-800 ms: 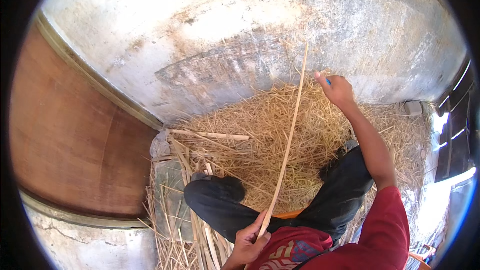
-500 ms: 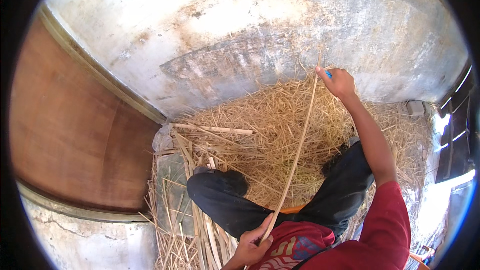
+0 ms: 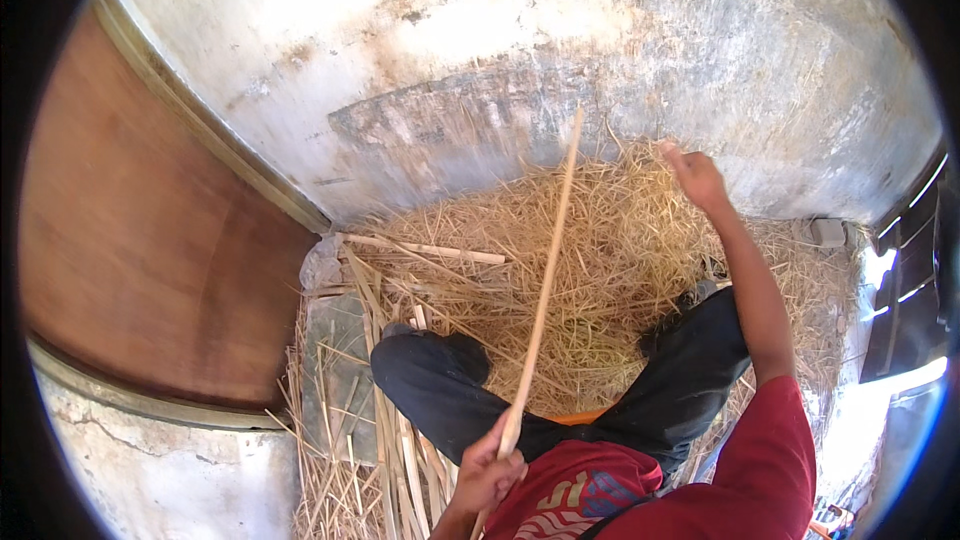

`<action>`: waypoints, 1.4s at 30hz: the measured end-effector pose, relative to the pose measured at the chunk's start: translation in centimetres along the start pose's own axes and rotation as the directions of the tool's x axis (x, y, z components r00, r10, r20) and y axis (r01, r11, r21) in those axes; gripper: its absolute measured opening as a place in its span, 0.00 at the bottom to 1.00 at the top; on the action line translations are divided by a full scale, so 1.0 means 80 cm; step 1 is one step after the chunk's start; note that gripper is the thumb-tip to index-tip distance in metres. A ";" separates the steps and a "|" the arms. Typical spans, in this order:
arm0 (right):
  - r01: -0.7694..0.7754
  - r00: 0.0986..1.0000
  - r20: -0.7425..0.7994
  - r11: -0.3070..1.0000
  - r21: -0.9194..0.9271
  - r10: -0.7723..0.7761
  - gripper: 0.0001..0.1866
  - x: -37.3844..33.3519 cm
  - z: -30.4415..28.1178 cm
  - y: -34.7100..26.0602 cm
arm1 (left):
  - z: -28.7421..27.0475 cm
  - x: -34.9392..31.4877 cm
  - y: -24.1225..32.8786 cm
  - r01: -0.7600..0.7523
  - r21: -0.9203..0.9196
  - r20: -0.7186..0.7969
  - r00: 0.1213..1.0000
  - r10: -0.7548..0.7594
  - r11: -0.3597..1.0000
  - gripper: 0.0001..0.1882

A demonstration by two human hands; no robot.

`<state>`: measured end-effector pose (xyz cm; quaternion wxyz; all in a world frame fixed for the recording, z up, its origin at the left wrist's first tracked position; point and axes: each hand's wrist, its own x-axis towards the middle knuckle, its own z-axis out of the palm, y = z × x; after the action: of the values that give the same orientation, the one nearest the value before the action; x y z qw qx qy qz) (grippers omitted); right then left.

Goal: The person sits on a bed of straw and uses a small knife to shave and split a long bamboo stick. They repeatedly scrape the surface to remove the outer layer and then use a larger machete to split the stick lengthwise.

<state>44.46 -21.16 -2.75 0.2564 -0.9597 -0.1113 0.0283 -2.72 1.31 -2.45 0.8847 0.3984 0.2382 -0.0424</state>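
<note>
The long, thin stick [image 3: 546,285] is light tan and almost straight. It leans, with its far tip up near one o'clock and its low part down by six o'clock.

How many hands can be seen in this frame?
2: the left hand, low centre, holding the long pale strip; the right hand, upper right, apart from the strip. No others show.

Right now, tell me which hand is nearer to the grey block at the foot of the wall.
Right. The right hand is out toward the wall, left of the grey block; the left hand is farther, down by the red shirt, holding the pale strip.
</note>
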 end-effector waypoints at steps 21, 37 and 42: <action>0.657 0.745 0.180 0.753 -0.032 -0.643 0.39 -0.157 0.081 -0.148 | 0.044 0.054 0.032 -0.086 0.002 0.041 0.995 0.085 0.996 0.37; 0.595 0.801 -0.006 0.796 -0.108 -0.599 0.39 -0.097 0.068 -0.123 | 0.052 0.038 0.031 -0.029 -0.067 0.093 0.995 0.035 0.997 0.38; 0.227 0.974 -0.007 0.972 -0.061 -0.228 0.39 -0.020 0.033 -0.086 | 0.052 0.018 0.021 0.025 0.069 0.141 0.989 -0.034 0.997 0.38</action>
<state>41.25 -14.44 -1.59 0.2299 -0.9480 -0.2196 -0.0114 0.61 -0.42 0.42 0.8848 0.4202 0.1791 -0.0917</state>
